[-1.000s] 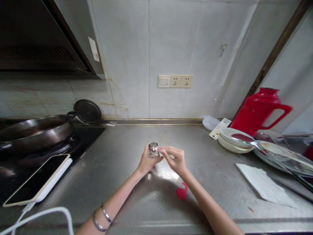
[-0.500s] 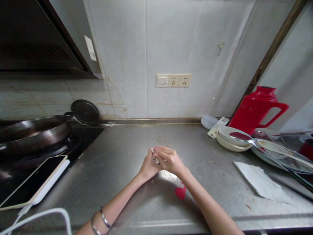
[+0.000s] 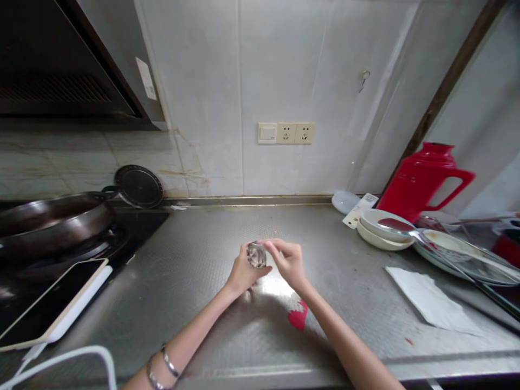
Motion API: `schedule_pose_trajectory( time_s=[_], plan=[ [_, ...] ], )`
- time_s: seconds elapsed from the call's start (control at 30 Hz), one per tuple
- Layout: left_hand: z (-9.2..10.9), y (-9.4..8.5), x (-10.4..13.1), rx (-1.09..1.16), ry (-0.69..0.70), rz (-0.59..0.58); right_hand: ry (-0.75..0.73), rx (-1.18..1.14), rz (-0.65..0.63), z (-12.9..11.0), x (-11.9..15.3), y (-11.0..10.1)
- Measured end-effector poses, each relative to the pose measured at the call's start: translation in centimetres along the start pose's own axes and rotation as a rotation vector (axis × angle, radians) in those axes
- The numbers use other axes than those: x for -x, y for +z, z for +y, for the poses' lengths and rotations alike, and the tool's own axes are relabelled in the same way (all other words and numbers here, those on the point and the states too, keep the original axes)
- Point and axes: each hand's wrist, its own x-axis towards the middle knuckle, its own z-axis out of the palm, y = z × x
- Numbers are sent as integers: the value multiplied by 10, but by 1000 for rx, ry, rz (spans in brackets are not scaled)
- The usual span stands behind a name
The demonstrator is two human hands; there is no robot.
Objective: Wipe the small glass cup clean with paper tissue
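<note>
My left hand (image 3: 242, 275) is wrapped round a small clear, faceted container (image 3: 257, 255) that looks like a glass, its round top facing me. Dark and light patterns show in it; I cannot make out whether anything is inside. At the container's right edge, my right hand (image 3: 287, 260) has thumb and fingertips pinched together. Whatever those fingers hold, if anything, is hidden. A torn red scrap (image 3: 298, 316) lies on the steel counter (image 3: 227, 341) beside my right forearm.
On the left a pan (image 3: 60, 219) sits on the stove, with a phone (image 3: 52, 300) and white cable in front. At right stand stacked bowls (image 3: 384, 238), a plate with utensils (image 3: 459, 260) and a red thermos jug (image 3: 426, 181). A white paper napkin (image 3: 430, 298) lies nearer.
My right hand has drawn back to the right from over the container, its fingers now bunched in a pinch. More of the container's top shows in my left hand.
</note>
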Motion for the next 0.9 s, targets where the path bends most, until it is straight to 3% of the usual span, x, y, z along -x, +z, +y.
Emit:
schedule_pose_trajectory(
  time_s=[0.07,0.13,0.33,0.5,0.63,0.77,0.9],
  plan=[
    [3,1,0,-18,8,10,164,6,170,7,-7,-5],
    [6,1,1,-3,22,-12,264,-9,196,17,-12,-8],
    [9,-1,3,41,62,-82,499,-281,-146,28,-12,2],
    [9,-2,2,51,79,-52,421,-391,-331,16,-9,2],
    [10,-4,2,30,60,-50,397,-387,-332,13,-10,1],
    [12,-9,2,10,104,-121,525,-381,-291,15,-12,-2],
    [11,-15,1,-146,201,-102,626,-364,-273,19,-14,-6]
  ],
)
